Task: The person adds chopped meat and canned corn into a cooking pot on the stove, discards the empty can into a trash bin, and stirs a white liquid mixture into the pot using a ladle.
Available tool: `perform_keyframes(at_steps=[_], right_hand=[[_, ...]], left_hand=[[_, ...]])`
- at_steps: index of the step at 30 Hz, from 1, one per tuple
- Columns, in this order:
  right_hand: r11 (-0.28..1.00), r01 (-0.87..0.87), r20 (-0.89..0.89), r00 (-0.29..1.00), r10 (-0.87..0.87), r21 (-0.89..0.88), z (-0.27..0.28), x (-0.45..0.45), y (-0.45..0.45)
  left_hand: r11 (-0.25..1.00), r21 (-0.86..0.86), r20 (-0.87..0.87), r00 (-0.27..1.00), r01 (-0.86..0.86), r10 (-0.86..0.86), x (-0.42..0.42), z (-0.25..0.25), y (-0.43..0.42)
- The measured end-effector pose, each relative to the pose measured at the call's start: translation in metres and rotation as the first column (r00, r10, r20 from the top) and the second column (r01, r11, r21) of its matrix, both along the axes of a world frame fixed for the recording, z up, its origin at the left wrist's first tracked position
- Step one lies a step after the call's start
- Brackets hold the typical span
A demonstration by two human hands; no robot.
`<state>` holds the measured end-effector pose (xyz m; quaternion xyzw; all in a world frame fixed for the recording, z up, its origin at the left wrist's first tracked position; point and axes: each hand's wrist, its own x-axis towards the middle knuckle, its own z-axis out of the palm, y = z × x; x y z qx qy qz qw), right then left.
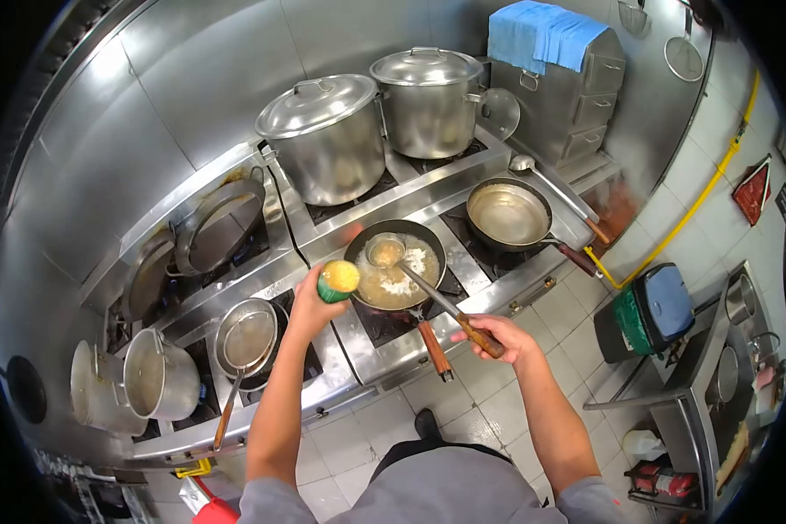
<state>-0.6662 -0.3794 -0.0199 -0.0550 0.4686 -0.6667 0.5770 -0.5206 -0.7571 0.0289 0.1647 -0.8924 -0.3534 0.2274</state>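
Note:
My left hand (308, 306) is closed around a green container (338, 281) with yellow, grainy contents at its open top, tilted beside the pan. In my right hand (505, 339) is the wooden handle of a ladle (450, 307). The ladle's bowl (384, 251) hangs over a dark frying pan (437, 244) and has some yellowish stuff in it. Pale liquid with a heap of white powder or grains (417, 262) fills the pan, which sits on a burner. The pan's wooden handle (434, 349) points toward me.
Two lidded stockpots (327, 153) (432, 109) stand at the back. Another frying pan (509, 215) is to the right, beside a resting ladle (555, 183). At left are a strainer (246, 336) over a pan and two open pots (159, 375). A bin (642, 314) stands on the floor.

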Motion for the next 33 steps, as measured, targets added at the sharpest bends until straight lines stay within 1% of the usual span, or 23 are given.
perform_keyframes(at_steps=[1,2,3,4,6,7,9,10,12,13,15,16,17,18,19,21,22,23,25,26,28,31,33], right_hand=[[1.000,0.000,0.012,1.000,0.000,-0.008,0.005,-0.003,-0.006],[0.999,0.016,-0.060,0.998,-0.014,0.045,0.008,-0.005,-0.010],[0.995,0.034,-0.135,0.991,-0.021,0.097,0.011,-0.008,-0.012],[0.995,0.027,-0.126,0.992,-0.015,0.093,0.016,-0.009,-0.010],[0.971,-0.032,-0.400,0.908,0.128,0.238,0.027,-0.010,-0.002],[0.971,-0.042,-0.397,0.908,0.135,0.235,0.030,-0.013,0.004],[0.951,-0.039,-0.575,0.789,0.218,0.307,0.033,-0.023,0.022],[0.946,-0.025,-0.609,0.760,0.228,0.323,0.035,-0.027,0.032],[0.952,-0.053,-0.609,0.758,0.235,0.301,0.031,-0.043,0.054],[0.957,-0.061,-0.604,0.764,0.227,0.282,0.027,-0.051,0.066],[0.960,-0.114,-0.622,0.741,0.254,0.256,0.027,-0.068,0.086],[0.950,-0.116,-0.674,0.680,0.289,0.289,0.029,-0.076,0.097],[0.942,-0.111,-0.721,0.616,0.316,0.318,0.030,-0.084,0.107],[0.944,-0.099,-0.754,0.579,0.311,0.314,0.031,-0.091,0.115],[0.947,-0.111,-0.756,0.577,0.308,0.301,0.025,-0.100,0.124],[0.960,-0.096,-0.850,0.447,0.278,0.264,0.014,-0.116,0.136],[0.976,-0.059,-0.915,0.340,0.218,0.211,0.012,-0.122,0.142],[0.976,-0.073,-0.913,0.345,0.219,0.206,0.013,-0.129,0.148],[0.957,-0.131,-0.937,0.204,0.282,0.259,0.017,-0.144,0.158],[0.956,-0.143,-0.938,0.203,0.280,0.254,0.018,-0.149,0.162],[0.929,-0.132,-0.918,0.156,0.364,0.346,0.017,-0.156,0.168],[0.918,-0.122,-0.903,0.174,0.393,0.376,0.012,-0.161,0.173],[0.900,-0.135,-0.886,0.164,0.433,0.415,0.016,-0.166,0.172]], left_hand=[[0.990,-0.130,0.063,0.997,0.050,-0.042,-0.017,0.005,-0.004],[0.962,-0.252,0.132,0.988,0.107,-0.075,-0.030,0.010,-0.006],[0.961,-0.256,0.142,0.987,0.106,-0.071,-0.042,0.016,-0.005],[0.938,-0.324,0.215,0.975,0.123,-0.054,-0.052,0.021,-0.003],[0.894,-0.430,0.335,0.942,0.127,0.028,-0.069,0.030,0.006],[0.893,-0.433,0.338,0.940,0.120,0.038,-0.077,0.031,0.009],[0.827,-0.537,0.471,0.872,0.165,0.132,-0.092,0.035,0.015],[0.828,-0.541,0.468,0.871,0.148,0.151,-0.100,0.037,0.019],[0.732,-0.639,0.575,0.779,0.235,0.251,-0.113,0.042,0.030],[0.738,-0.640,0.576,0.771,0.216,0.274,-0.119,0.039,0.032],[0.634,-0.721,0.591,0.727,0.281,0.349,-0.134,0.037,0.039],[0.637,-0.715,0.622,0.678,0.288,0.392,-0.141,0.037,0.045],[0.635,-0.723,0.616,0.672,0.273,0.411,-0.147,0.038,0.050],[0.617,-0.732,0.629,0.634,0.290,0.449,-0.153,0.037,0.056],[0.598,-0.739,0.641,0.595,0.310,0.485,-0.160,0.037,0.061],[0.581,-0.752,0.638,0.565,0.310,0.523,-0.172,0.035,0.068],[0.577,-0.755,0.640,0.542,0.312,0.545,-0.176,0.033,0.071],[0.577,-0.755,0.642,0.529,0.311,0.555,-0.180,0.031,0.074],[0.534,-0.788,0.607,0.532,0.306,0.590,-0.188,0.027,0.075],[0.534,-0.790,0.605,0.523,0.302,0.600,-0.193,0.035,0.082],[0.576,-0.742,0.669,0.439,0.343,0.601,-0.206,0.052,0.091],[0.617,-0.708,0.705,0.374,0.343,0.602,-0.218,0.083,0.111],[0.638,-0.709,0.700,0.407,0.300,0.587,-0.217,0.091,0.115]])
